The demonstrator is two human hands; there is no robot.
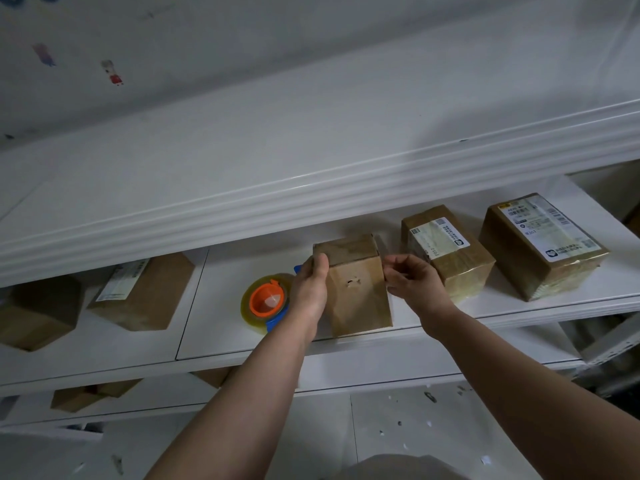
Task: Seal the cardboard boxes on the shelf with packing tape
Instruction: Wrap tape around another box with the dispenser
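- The middle box (pixel 356 289) was set on the shelf (pixel 242 341), with the tape dispenser (pixel 266 299) just left of it.
- Two labelled boxes (pixel 446 251) (pixel 543 244) were placed to its right.
- Two more boxes (pixel 142 292) (pixel 38 313) were laid well left.

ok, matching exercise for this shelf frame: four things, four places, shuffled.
Things
1. plain brown cardboard box with a hole in front
2. clear packing tape roll on an orange and blue dispenser
3. large brown cardboard box with a long white label
4. smaller brown cardboard box with a white label

Places
A. rightmost of the four
B. gripped by the left hand
C. lying left of the left hand
D. just beyond the right hand

Pairs: 1-B, 2-C, 3-A, 4-D
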